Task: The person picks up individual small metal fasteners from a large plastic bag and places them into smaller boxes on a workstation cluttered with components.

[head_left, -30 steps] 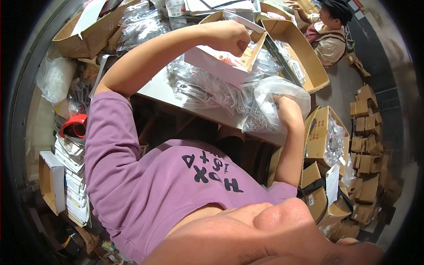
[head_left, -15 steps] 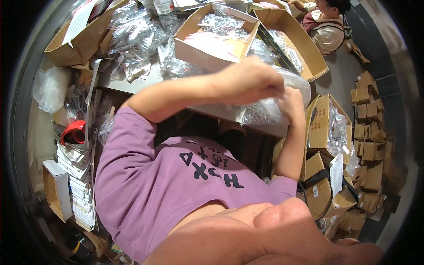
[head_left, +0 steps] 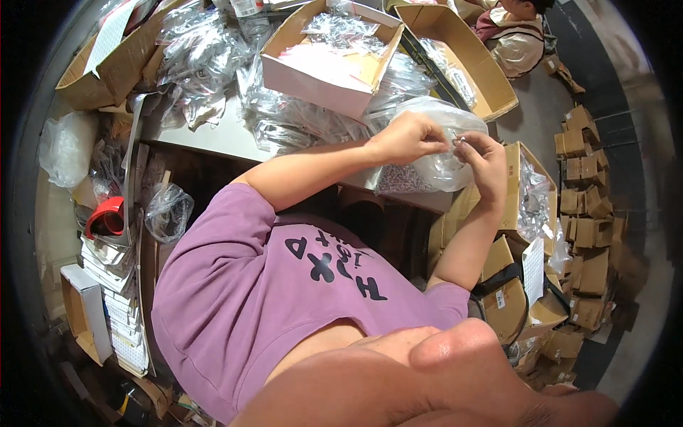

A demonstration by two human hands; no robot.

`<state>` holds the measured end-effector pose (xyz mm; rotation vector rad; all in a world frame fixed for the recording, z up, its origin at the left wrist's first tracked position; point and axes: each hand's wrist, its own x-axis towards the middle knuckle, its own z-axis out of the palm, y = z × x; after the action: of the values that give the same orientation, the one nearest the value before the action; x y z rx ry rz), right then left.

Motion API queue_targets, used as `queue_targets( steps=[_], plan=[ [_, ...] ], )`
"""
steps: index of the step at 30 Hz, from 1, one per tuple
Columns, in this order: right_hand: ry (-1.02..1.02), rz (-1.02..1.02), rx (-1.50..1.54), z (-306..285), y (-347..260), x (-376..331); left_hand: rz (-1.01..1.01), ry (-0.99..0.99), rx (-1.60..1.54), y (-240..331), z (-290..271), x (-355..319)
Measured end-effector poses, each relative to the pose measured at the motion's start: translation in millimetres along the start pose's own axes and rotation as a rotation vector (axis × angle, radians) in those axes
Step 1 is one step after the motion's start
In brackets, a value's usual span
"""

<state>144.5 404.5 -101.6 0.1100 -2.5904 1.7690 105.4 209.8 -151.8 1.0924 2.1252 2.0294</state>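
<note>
Both hands meet over a clear plastic bag (head_left: 449, 174) at the right end of the table. My left hand (head_left: 411, 139) is closed, thumb and fingertips pinched together; whatever they hold is too small to make out. Facing it, my right hand (head_left: 486, 162) pinches a small shiny metal piece (head_left: 459, 141) between thumb and fingers. Below the hands, a heap of small metal pieces (head_left: 404, 179) lies by the bag's opening near the table's front edge; their exact kind is too small to tell.
A white-sided cardboard box (head_left: 320, 85) holds small bags, with packed clear bags (head_left: 206, 53) heaped around it. Cardboard boxes (head_left: 512, 188) stand at the right, and stacked cartons (head_left: 587, 192) farther off. A co-worker (head_left: 509, 35) is at the far right. Paper stacks (head_left: 124, 306) fill the left.
My left hand has come down from above the bag and turned its fingertips toward my right hand. The right hand has opened from a fist into a pinch, showing the metal piece.
</note>
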Motion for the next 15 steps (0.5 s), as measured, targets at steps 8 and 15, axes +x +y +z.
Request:
queue_targets(
  steps=[8, 15],
  plan=[
    [-0.237, 0.040, 0.046, -11, -12, 3, -0.145, -0.005, 0.102, -5, 4, -4],
    [-0.343, 0.045, -0.148, -7, -33, 3, -0.066, -0.022, 0.225, -8, 4, -3]
  ],
)
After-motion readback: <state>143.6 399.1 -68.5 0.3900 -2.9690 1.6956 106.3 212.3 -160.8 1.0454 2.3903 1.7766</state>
